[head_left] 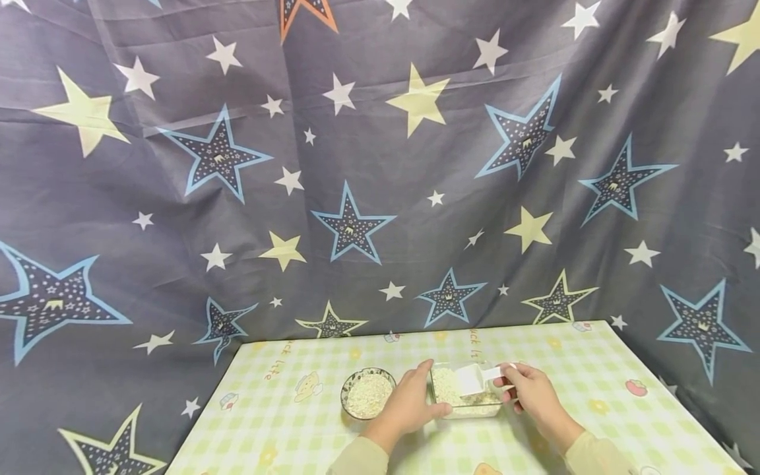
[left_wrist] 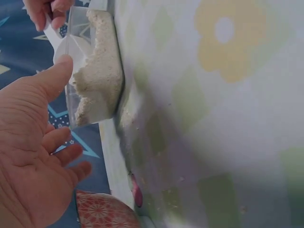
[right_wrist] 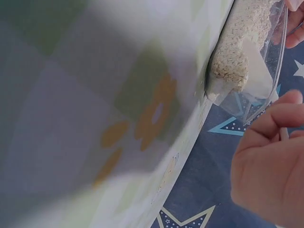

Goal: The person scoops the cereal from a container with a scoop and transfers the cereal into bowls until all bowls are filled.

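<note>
My right hand (head_left: 534, 392) pinches the handle of a white scoop (head_left: 470, 380) between thumb and fingers. The scoop's head dips into pale flakes, which look like oats, inside a clear rectangular container (head_left: 475, 412). Through the transparent wall in the right wrist view, the scoop (right_wrist: 256, 71) is partly sunk in the flakes (right_wrist: 230, 66). My left hand (head_left: 410, 406) is at the container's left side, thumb at the near rim, fingers extended. The left wrist view shows that thumb against the rim and the other fingers loosely spread below.
Left of my left hand stands a round bowl (head_left: 344, 398) with similar flakes (head_left: 369, 394) in it; its outside has a red pattern in the left wrist view. A green-checked cloth (head_left: 285, 422) covers the table, and a star-printed curtain (head_left: 368, 284) hangs behind.
</note>
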Demonstrator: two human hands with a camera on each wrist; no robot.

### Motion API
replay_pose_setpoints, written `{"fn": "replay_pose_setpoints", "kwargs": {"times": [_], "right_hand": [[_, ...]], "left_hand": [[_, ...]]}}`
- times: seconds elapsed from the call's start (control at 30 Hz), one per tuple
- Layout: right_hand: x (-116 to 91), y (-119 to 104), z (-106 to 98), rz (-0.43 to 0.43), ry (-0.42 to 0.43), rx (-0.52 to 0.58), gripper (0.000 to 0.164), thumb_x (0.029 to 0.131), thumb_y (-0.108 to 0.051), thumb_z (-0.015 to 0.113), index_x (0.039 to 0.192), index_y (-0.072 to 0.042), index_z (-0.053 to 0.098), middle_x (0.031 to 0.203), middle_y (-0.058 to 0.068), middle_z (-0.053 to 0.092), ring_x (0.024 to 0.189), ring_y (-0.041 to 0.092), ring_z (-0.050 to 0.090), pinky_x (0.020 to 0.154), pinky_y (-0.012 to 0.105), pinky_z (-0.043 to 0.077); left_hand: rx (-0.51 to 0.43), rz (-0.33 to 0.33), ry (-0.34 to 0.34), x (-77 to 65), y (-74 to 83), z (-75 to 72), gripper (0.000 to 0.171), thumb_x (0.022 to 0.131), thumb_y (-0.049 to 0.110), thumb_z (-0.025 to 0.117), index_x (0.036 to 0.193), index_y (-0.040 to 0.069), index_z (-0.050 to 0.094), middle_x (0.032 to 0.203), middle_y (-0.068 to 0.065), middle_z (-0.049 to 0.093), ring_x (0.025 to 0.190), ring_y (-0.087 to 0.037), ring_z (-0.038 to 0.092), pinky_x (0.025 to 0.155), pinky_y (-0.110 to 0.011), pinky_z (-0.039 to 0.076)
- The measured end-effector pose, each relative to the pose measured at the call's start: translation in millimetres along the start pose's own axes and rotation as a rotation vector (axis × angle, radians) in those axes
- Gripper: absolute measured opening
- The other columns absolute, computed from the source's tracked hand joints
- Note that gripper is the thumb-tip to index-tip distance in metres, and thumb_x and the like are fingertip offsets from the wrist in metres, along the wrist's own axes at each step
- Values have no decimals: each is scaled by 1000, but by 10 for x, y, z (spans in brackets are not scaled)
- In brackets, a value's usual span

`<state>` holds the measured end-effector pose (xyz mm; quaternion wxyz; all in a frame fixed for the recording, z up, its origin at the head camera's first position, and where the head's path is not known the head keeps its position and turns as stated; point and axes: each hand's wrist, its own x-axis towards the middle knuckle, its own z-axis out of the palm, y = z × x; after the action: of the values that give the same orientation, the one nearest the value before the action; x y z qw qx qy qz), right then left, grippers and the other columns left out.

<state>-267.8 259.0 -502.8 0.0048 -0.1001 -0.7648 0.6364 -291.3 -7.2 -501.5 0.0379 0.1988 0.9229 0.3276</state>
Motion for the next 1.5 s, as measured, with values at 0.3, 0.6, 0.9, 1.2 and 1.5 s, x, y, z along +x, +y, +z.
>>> {"fn": "replay_pose_setpoints", "kwargs": {"times": [0.3,0.6,0.9,1.2,1.5], "right_hand": [[6,20,4,7,-62,-17,40,113,-28,52,131,6,64,93,-1,78,62,10,64,49,22,44],[-76,-20,169,42,-62,8,44,112,-26,50,127,12,64,88,2,78,58,7,62,46,20,39],[-113,3,21,124,-34,204,55,114,-24,42,155,12,37,88,-5,73,59,1,60,47,15,42],[-22,134,-151,228,-79,733,27,114,-22,35,102,-11,56,73,-9,63,57,-6,51,46,6,36],[-62,137,-96,228,-118,812,35,114,-21,32,94,-10,58,70,-9,61,56,-8,50,46,5,35]], "left_hand": [[19,-13,-11,76,47,-40,107,83,43,91,165,4,35,155,-19,58,141,-42,57,118,-60,49],[51,-13,-18,79,55,-67,107,82,45,91,164,3,36,155,-17,60,140,-42,58,116,-60,51],[71,-1,-19,72,93,-79,104,84,45,91,163,3,37,153,-16,61,141,-40,58,117,-59,50],[52,-14,-19,65,84,-92,105,84,45,91,163,3,36,153,-17,60,141,-41,57,117,-60,50],[95,35,30,16,18,-92,107,84,50,89,165,5,35,152,-21,59,138,-39,59,116,-57,52]]}}
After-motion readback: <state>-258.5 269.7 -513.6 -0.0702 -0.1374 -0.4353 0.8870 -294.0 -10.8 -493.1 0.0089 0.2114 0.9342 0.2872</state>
